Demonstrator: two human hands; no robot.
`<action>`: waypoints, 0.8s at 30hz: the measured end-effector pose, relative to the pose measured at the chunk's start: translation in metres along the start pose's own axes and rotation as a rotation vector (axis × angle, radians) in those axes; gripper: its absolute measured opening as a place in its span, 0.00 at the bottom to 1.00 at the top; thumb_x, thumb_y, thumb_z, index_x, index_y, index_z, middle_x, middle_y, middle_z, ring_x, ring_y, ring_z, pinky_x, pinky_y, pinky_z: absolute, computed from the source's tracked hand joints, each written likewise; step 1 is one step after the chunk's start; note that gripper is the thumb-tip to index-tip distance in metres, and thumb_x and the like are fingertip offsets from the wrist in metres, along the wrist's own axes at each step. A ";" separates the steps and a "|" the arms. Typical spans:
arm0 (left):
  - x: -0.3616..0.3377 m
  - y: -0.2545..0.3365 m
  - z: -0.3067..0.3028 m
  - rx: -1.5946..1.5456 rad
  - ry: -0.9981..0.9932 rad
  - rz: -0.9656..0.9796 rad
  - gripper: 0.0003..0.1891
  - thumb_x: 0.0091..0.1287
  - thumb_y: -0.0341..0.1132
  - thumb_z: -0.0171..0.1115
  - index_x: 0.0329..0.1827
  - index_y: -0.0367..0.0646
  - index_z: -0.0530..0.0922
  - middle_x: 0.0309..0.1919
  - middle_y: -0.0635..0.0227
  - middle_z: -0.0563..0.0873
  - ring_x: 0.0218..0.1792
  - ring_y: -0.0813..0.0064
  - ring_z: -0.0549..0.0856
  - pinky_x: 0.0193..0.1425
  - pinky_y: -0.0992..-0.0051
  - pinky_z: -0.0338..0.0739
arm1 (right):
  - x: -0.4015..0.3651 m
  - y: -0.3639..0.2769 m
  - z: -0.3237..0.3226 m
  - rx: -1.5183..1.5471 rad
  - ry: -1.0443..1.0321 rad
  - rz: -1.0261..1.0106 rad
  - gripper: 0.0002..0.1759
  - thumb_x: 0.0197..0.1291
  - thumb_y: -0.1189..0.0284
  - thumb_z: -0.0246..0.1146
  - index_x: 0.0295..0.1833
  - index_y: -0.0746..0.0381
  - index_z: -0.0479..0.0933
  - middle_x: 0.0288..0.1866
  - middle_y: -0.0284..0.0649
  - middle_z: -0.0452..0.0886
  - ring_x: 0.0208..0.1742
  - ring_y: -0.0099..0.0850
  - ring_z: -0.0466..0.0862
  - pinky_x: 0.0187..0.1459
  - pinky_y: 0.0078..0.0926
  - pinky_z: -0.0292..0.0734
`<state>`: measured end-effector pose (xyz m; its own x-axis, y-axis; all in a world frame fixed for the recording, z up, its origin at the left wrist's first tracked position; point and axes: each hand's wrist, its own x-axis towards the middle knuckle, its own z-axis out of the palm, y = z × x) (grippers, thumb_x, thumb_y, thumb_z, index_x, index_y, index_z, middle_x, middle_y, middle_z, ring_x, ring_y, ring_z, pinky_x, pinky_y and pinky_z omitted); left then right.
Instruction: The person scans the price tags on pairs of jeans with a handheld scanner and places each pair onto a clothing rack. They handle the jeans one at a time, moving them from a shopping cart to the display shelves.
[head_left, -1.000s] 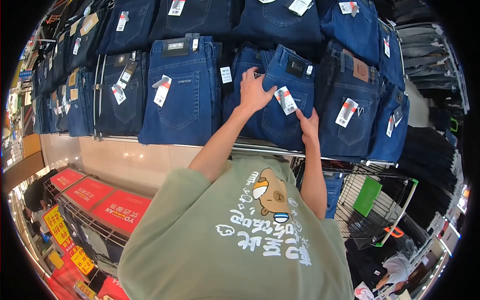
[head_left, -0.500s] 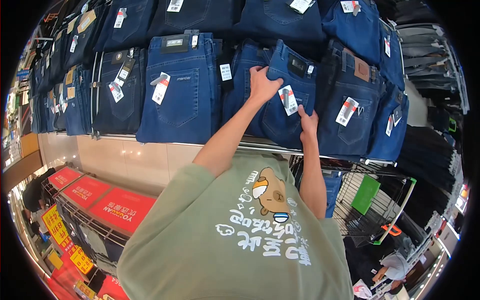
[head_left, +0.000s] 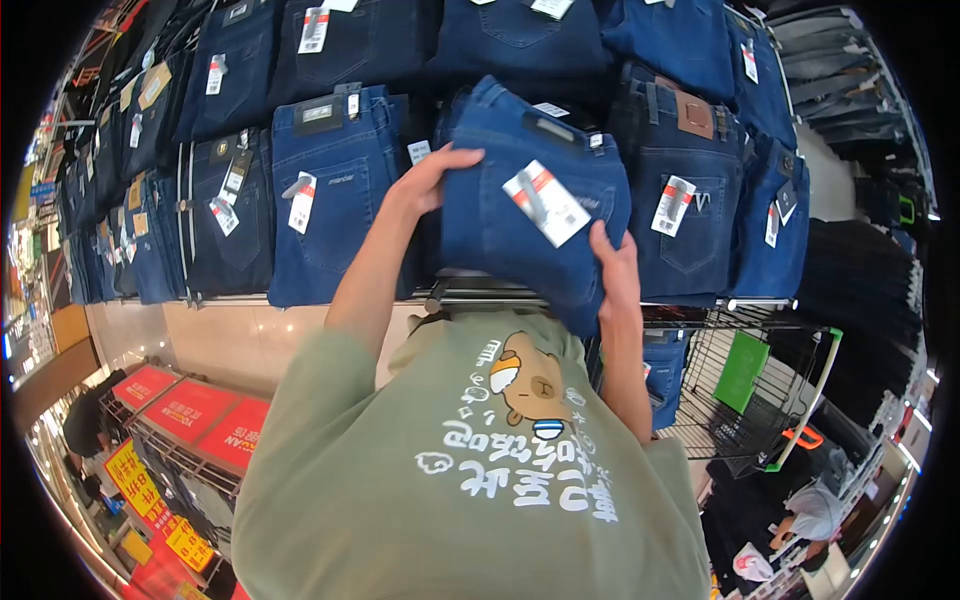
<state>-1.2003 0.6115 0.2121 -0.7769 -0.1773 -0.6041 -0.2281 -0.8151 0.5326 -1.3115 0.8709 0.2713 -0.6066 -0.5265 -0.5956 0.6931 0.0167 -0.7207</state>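
Observation:
A folded pair of blue jeans (head_left: 500,215) is held up between my two hands, tilted, in front of the rack. My left hand (head_left: 425,180) grips its left edge, with the thumb side near the upper left. On the lower right edge, my right hand (head_left: 617,270) is closed, thumb on the front. A white and red price tag (head_left: 547,203) hangs across the back pocket, and a dark patch (head_left: 555,128) sits at the waistband. Dark jeans with a brown patch (head_left: 690,190) lie just right of the held pair.
More folded jeans (head_left: 330,200) lie in rows to the left and above. A metal rail (head_left: 480,297) runs along the front. At the lower right stands a black wire cart (head_left: 700,400) with a green panel (head_left: 741,371). Red signs (head_left: 190,408) top a rack at the lower left.
The jeans have come out from the row toward me and appear larger. My left hand has moved from their top to their left edge. The view has shifted slightly.

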 end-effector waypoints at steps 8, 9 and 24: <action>-0.085 -0.050 -0.008 -0.342 0.095 0.022 0.28 0.50 0.31 0.65 0.56 0.29 0.75 0.50 0.48 0.83 0.47 0.56 0.85 0.56 0.61 0.80 | -0.048 0.030 0.006 -0.057 -0.185 -0.113 0.18 0.62 0.69 0.67 0.53 0.70 0.76 0.47 0.40 0.83 0.46 0.25 0.81 0.50 0.24 0.76; -0.089 -0.048 -0.005 -0.222 0.122 0.002 0.27 0.48 0.29 0.64 0.54 0.28 0.76 0.48 0.47 0.84 0.45 0.55 0.86 0.55 0.62 0.81 | -0.047 0.030 0.005 -0.049 -0.184 -0.108 0.18 0.62 0.69 0.67 0.53 0.70 0.76 0.47 0.40 0.83 0.46 0.25 0.81 0.50 0.24 0.76; 0.041 -0.037 -0.020 0.721 0.634 0.321 0.29 0.62 0.41 0.68 0.60 0.32 0.69 0.54 0.53 0.80 0.53 0.66 0.81 0.56 0.71 0.76 | 0.135 0.114 -0.038 -0.735 0.240 -0.241 0.30 0.60 0.62 0.65 0.60 0.75 0.71 0.52 0.58 0.81 0.54 0.54 0.80 0.58 0.40 0.72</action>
<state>-1.2118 0.6235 0.1562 -0.4567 -0.7610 -0.4608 -0.5262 -0.1865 0.8296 -1.3285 0.8341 0.0953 -0.8316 -0.3916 -0.3938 0.1502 0.5240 -0.8384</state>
